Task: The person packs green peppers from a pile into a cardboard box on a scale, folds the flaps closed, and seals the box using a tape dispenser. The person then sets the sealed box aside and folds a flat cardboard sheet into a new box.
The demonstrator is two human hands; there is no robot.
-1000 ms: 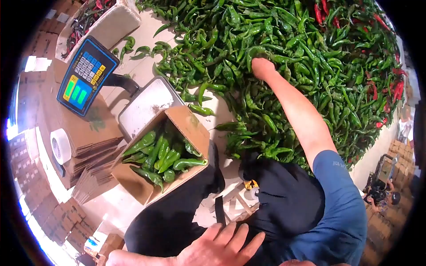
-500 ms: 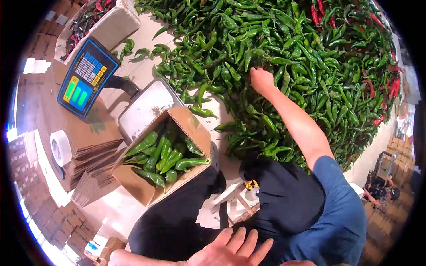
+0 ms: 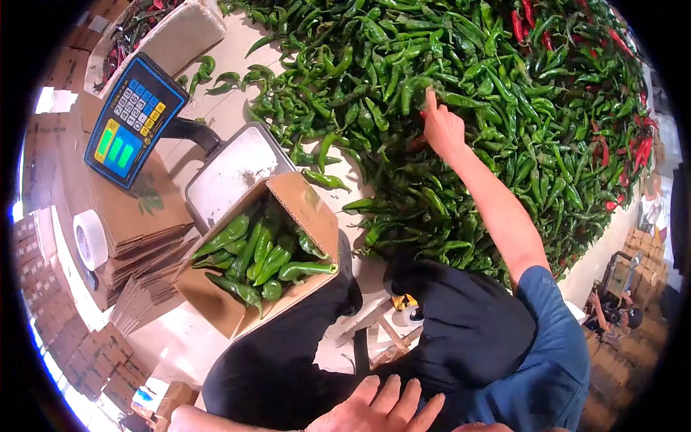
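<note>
My right hand [image 3: 444,128] is over the big pile of green chili peppers [image 3: 374,129]. Its index finger is stretched out, with the tip touching or just above a curved green pepper [image 3: 412,92]. The other fingers are partly bent, and the thumb does not show clearly. At the bottom edge, my left hand [image 3: 374,409] rests near my lap, fingers spread and nothing visible in it. An open cardboard box [image 3: 311,207] stands tilted on the scale's pan [image 3: 241,173], with several large green peppers [image 3: 263,252] inside.
The scale's keypad display [image 3: 135,119] stands at the left. Beside it lie flattened cardboard sheets [image 3: 137,209] and a white tape roll [image 3: 91,239]. Red peppers [image 3: 640,151] show at the pile's right side. Another person [image 3: 615,317] is at the far right, near stacked boxes.
My right hand has shifted slightly up and right over the pile, and its index finger now points out. My left hand stays nearly in place. The view has shifted slightly.
</note>
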